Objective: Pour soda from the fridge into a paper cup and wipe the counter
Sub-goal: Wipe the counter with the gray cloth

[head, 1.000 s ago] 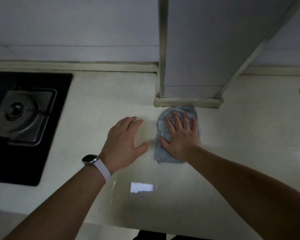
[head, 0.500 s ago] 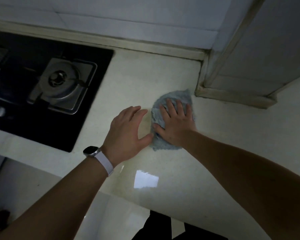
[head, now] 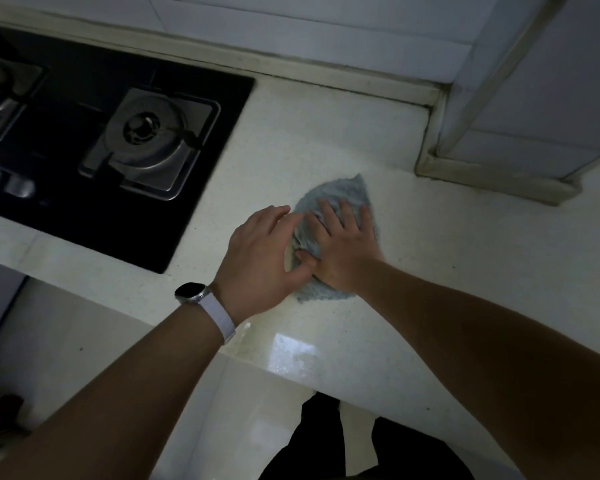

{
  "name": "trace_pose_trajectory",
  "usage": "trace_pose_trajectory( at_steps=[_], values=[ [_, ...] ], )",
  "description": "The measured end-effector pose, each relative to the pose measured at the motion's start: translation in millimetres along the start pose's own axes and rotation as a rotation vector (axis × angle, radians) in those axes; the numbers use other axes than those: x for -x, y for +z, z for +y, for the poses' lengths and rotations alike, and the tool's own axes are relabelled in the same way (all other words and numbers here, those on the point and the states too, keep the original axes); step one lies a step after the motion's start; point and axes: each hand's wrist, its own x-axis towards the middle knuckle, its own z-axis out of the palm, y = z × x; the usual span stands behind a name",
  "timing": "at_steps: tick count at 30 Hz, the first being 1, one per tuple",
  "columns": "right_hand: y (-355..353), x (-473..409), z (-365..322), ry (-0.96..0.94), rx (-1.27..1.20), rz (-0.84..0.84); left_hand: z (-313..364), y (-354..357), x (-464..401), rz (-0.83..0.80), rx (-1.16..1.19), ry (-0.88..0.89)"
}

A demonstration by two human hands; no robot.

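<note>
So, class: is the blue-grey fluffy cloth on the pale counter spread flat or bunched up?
Bunched up. The blue-grey fluffy cloth shows rumpled folds beside the right hand pressing it onto the pale counter.

Your cloth (head: 340, 199) reads a dusty blue-grey, nubbly in texture. The counter (head: 447, 244) under it is pale cream with fine dark specks, and a bright white glare sits near its front edge. To your left, the hob (head: 94, 188) is glossy black, its burner (head: 146, 133) and tray dull silver-grey, two knobs (head: 6, 181) the same grey. Your watch (head: 191, 292) shows a dark face in a silver case on a white strap (head: 219, 317). The wall tiles (head: 309, 19) look cool bluish-white, with a cream strip along the base.
</note>
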Motion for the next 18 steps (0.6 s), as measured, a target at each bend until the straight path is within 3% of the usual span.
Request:
trace_pose_trajectory(
  at_steps=[9, 18],
  values=[
    [8.3, 75.3, 43.0, 0.034, -0.046, 0.011, 59.4, 21.4, -15.5, -0.062, -0.020, 0.046],
    [11.8, 147.9, 153.9, 0.177, -0.055, 0.010, 147.4, 52.2, -56.5, -0.093, -0.034, 0.150]
  ],
)
